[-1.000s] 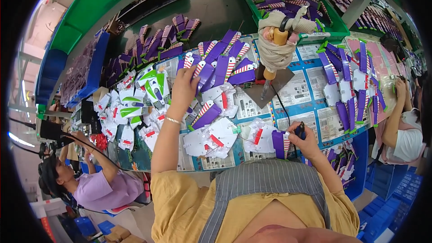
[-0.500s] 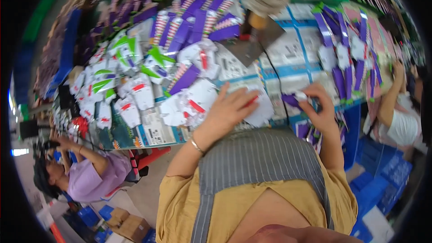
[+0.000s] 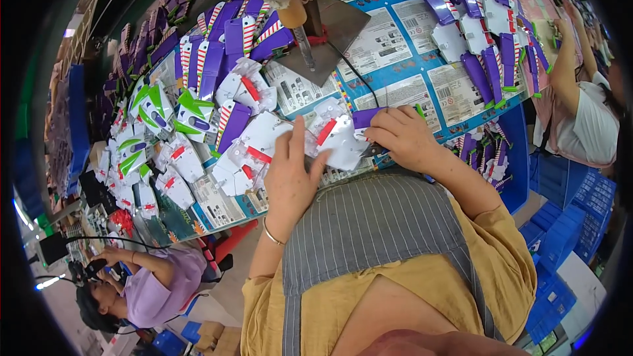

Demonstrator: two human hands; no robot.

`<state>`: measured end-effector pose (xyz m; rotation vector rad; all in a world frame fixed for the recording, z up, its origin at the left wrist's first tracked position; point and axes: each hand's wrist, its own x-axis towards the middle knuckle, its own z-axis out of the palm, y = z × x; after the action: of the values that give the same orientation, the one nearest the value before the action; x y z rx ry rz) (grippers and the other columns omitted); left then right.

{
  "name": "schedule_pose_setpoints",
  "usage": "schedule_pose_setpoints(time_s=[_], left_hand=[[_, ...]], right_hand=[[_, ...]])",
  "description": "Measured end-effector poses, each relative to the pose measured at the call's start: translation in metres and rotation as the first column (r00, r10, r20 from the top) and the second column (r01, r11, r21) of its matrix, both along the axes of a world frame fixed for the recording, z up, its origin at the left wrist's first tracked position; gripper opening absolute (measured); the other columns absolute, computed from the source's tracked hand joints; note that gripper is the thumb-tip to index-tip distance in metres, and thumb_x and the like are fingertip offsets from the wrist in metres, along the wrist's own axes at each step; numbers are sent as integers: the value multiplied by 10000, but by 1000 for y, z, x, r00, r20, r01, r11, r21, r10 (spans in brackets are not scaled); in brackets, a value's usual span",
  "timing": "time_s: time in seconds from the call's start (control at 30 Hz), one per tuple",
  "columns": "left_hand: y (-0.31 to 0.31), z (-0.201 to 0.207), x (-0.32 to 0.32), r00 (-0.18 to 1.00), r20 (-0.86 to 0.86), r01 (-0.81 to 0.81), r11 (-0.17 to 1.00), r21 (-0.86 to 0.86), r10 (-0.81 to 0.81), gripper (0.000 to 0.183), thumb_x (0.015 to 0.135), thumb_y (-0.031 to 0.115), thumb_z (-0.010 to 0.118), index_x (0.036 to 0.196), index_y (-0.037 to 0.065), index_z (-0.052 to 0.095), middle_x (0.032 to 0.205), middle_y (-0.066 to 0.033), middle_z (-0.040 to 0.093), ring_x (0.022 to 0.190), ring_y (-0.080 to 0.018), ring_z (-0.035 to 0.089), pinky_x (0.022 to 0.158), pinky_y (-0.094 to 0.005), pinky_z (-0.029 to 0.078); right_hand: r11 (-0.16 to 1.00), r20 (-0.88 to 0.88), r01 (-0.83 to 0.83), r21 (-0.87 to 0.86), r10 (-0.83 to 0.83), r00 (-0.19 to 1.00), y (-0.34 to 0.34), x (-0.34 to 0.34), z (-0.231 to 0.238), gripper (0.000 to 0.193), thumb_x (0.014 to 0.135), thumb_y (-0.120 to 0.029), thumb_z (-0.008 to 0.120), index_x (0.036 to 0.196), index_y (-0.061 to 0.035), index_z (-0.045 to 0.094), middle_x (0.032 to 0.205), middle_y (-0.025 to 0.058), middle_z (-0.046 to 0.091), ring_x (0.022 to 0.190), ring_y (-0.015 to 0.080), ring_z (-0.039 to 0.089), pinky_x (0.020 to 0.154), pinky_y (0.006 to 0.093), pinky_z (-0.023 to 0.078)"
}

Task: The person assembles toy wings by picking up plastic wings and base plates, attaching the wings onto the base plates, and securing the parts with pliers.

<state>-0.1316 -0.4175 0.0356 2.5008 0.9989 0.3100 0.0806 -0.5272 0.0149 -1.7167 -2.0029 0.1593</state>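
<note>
A white plastic toy shell (image 3: pixel 346 148) with a red part on it lies on the table's near edge, in front of me. Beside its left edge is my left hand (image 3: pixel 290 175), fingers apart, the thumb against or very near the shell. My right hand (image 3: pixel 401 137) grips a purple wing piece (image 3: pixel 368 117) at the shell's right side; a green tip shows past the fingers. Whether the wing is seated in the shell, I cannot tell. More white shells (image 3: pixel 247 155) with red parts lie left of my left hand.
A hanging tool (image 3: pixel 306 49) with a cloth-wrapped top points down beyond the shell, near a black cable (image 3: pixel 359 76). Purple striped wings (image 3: pixel 211 66) pile up far left; winged white assemblies (image 3: pixel 475 33) lie far right. A blue bin (image 3: pixel 519 158) stands right. Co-workers sit at both sides.
My left hand has come off the shell to its left side. My right hand has brought the purple wing up against the shell's right side. The whole view has shifted.
</note>
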Motion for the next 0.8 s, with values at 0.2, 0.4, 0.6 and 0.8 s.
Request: schedule_pose_setpoints(time_s=[0.2, 0.4, 0.6, 0.8], left_hand=[[8, -6, -4, 986, 114, -94, 972, -216, 121, 602, 826, 80, 613, 1358, 32, 335, 1132, -170, 503, 875, -284, 588, 684, -340, 507], [-2, -31, 3, 831, 429, 89, 678, -730, 353, 676, 875, 52, 571, 1423, 34, 176, 1338, -154, 382, 1149, -177, 454, 952, -296, 381], [-4, -28, 11, 760, 508, 197, 601, -775, 405, 684, 900, 104, 556, 1429, 41, 129, 1351, -148, 361, 1172, -184, 436, 976, -297, 360], [9, -18, 5, 838, 484, 194, 692, -695, 252, 656, 900, 98, 550, 1426, 43, 162, 1370, -138, 343, 1209, -190, 398, 1007, -306, 323]], right_hand=[[997, 88, -77, 4, 76, 993, 2, 0, 0, 183, 721, -138, 540, 901, -114, 551, 888, 16, 508, 881, 176, 529, 758, 318, 400], [987, 100, -160, 11, 158, 982, 8, 0, -1, 158, 718, -146, 539, 875, -134, 540, 875, -4, 499, 882, 158, 527, 757, 315, 405], [971, 228, -226, 84, 202, 953, 13, 5, 11, 148, 713, -165, 550, 858, -150, 529, 877, -13, 503, 852, 145, 531, 751, 306, 409], [964, 150, -264, 28, 257, 955, 18, 4, 18, 144, 718, -153, 559, 859, -154, 528, 889, -7, 516, 839, 153, 539, 714, 308, 404]])
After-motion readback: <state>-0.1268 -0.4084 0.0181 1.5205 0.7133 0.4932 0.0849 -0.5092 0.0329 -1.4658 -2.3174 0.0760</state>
